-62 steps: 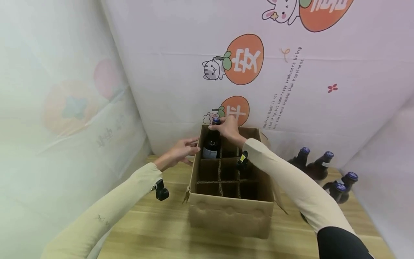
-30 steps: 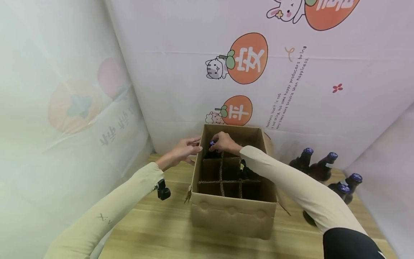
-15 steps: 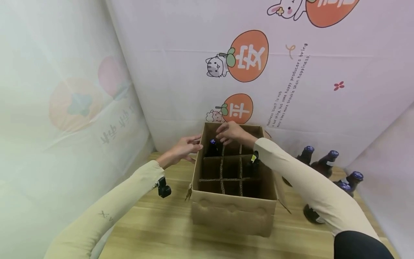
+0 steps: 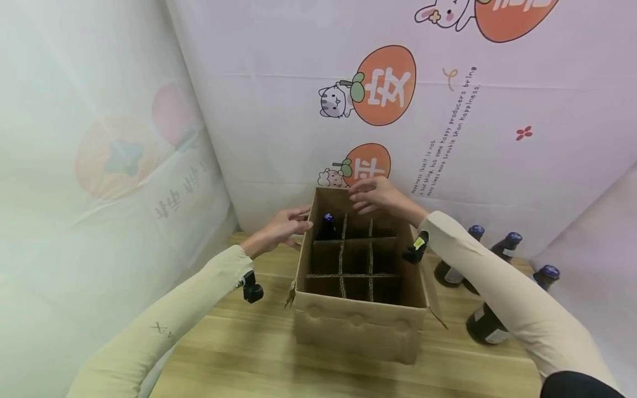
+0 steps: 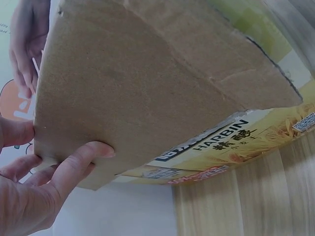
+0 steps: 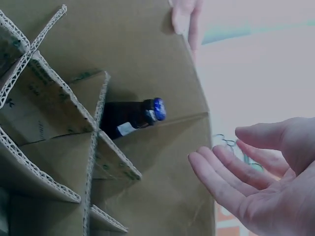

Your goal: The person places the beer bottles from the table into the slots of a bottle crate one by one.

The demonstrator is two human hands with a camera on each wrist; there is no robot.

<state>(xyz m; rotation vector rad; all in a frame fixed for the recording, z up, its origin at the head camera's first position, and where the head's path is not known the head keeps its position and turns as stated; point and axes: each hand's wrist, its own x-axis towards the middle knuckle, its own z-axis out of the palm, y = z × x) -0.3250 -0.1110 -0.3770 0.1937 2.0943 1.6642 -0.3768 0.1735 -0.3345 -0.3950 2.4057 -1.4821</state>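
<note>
Steadiness matters: left hand (image 4: 281, 228) grips the box (image 4: 359, 329) wall beside it, while right hand (image 4: 376, 194), released and empty, hovers above the seated bottle (image 4: 327, 225).

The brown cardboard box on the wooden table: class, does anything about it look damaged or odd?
The brown cardboard box has a torn, ragged near-left corner; otherwise its dividers stand straight, and nothing has spilled.

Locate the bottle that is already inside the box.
In the head view the bottle stands in the box's far-left cell, beside the left hand.
</note>
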